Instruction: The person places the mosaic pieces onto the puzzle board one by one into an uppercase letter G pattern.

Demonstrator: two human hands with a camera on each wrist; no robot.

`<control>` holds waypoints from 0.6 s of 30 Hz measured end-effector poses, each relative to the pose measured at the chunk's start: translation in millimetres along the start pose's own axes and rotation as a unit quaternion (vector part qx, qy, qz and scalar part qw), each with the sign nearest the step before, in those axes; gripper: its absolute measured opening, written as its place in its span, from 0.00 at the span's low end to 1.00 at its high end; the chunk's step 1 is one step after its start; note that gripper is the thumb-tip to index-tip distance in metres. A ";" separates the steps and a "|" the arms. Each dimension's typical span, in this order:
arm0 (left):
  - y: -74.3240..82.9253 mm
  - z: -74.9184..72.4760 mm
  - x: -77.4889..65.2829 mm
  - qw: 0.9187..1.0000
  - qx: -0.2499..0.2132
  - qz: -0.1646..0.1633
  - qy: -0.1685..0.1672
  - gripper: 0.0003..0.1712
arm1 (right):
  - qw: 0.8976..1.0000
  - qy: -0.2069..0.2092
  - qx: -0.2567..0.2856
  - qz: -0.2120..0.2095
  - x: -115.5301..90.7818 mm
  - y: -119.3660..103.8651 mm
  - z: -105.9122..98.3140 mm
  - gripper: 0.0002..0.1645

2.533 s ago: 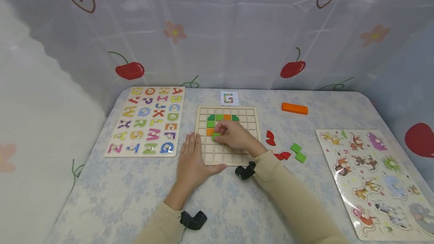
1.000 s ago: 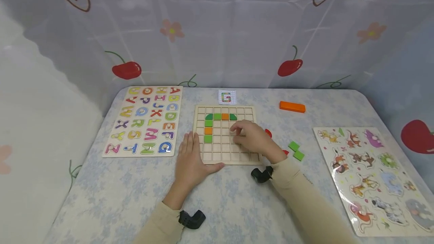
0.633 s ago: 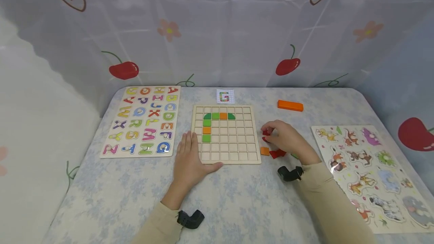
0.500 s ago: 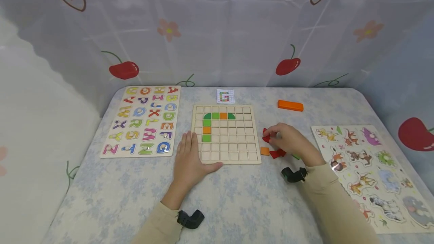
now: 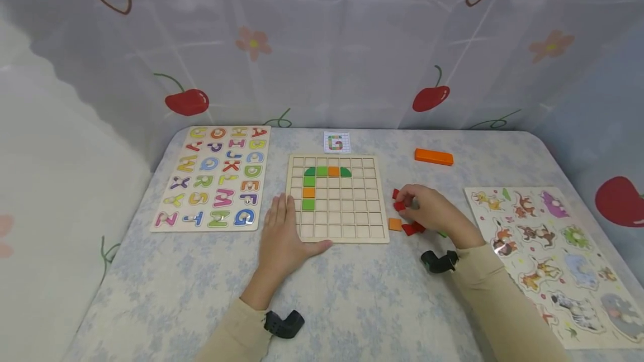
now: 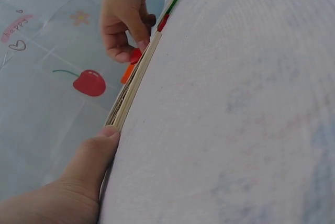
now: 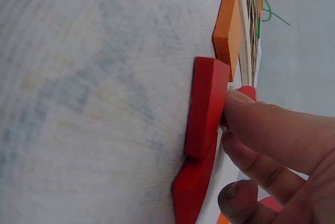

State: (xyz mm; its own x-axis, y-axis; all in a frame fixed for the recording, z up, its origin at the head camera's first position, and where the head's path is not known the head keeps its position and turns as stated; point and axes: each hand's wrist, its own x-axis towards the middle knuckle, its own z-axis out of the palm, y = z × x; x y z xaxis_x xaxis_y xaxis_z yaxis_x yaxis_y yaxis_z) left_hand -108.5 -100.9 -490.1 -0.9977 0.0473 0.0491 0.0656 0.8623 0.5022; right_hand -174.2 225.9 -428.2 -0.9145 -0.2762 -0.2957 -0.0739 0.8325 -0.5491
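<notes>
My left hand [image 5: 282,239] lies with straight fingers along the left edge of the wooden grid board [image 5: 347,219], its thumb at the front edge. Green and orange tiles [image 5: 309,193] form an upside-down L on the board. Right of the board, my right hand [image 5: 427,208] pinches a red quarter-round tile [image 6: 136,55] between thumb and fingers, low over the table. Another red tile [image 5: 396,194] shows just beyond its fingertips. Nearer to me lie an orange square tile [image 5: 394,224] and more red tiles [image 7: 208,106]. A green tile is mostly hidden under the right hand.
Behind the board lies a small pattern card [image 5: 336,142] showing a G. An alphabet puzzle [image 5: 173,189] is at the left, an animal puzzle [image 5: 508,278] at the right. An orange bar-shaped block [image 5: 434,157] sits at the back right.
My right hand has let go of a green square on the board, moved right to the loose pieces, and taken a red tile. My left hand has stayed at the board's edge.
</notes>
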 end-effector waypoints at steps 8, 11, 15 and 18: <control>-1.6 0.6 1.7 1.000 0.002 -0.002 -0.009 0.82 | 0.998 0.040 0.051 -0.015 5.0 -6.0 4.3 0.09; -1.2 -0.3 1.6 1.000 -0.001 -0.003 -0.010 0.82 | 0.996 0.042 0.081 -0.022 10.5 -19.8 11.2 0.10; 0.1 -2.2 1.6 1.000 -0.007 -0.005 -0.016 0.82 | 0.994 0.034 0.097 -0.041 19.0 -45.2 27.1 0.09; 0.9 -3.8 1.8 1.000 -0.011 -0.009 -0.021 0.82 | 0.992 0.022 0.108 -0.063 24.5 -65.4 42.3 0.08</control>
State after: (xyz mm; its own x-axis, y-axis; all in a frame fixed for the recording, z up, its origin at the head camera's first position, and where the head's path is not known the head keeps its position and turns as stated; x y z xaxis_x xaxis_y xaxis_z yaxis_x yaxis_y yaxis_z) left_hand -110.2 -101.9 -486.3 -0.9985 0.0543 0.0043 0.0485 0.8516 0.5219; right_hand -174.9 144.4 -432.5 -0.9206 -0.3454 -0.1825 -0.1054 0.6695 -0.7353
